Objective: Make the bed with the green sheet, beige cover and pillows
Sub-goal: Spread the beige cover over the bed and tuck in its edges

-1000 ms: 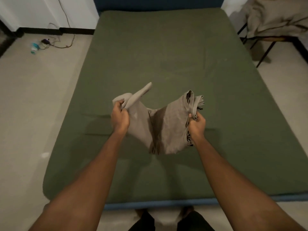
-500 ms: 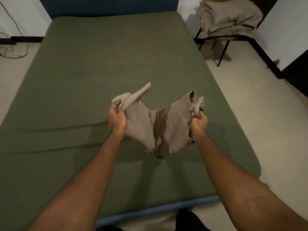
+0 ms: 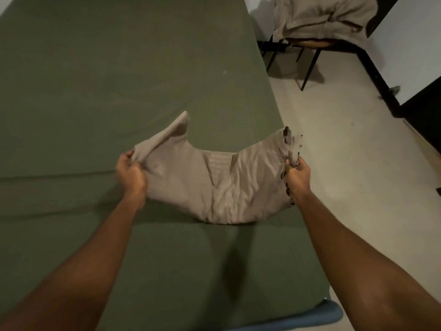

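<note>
The green sheet (image 3: 114, 68) lies spread over the bed. Above it the left hand (image 3: 131, 174) grips one end of a beige cloth (image 3: 214, 185), which sags to the right hand (image 3: 298, 173), fingers curled round its bunched other end. Further right, beige bedding (image 3: 322, 17) is heaped on a chair (image 3: 310, 44).

You see a dim, warm-toned room; a soft dark shadow lies on the green sheet (image 3: 235, 263) below centre, the lower corners look soft, and the frame's edges bow outward.
</note>
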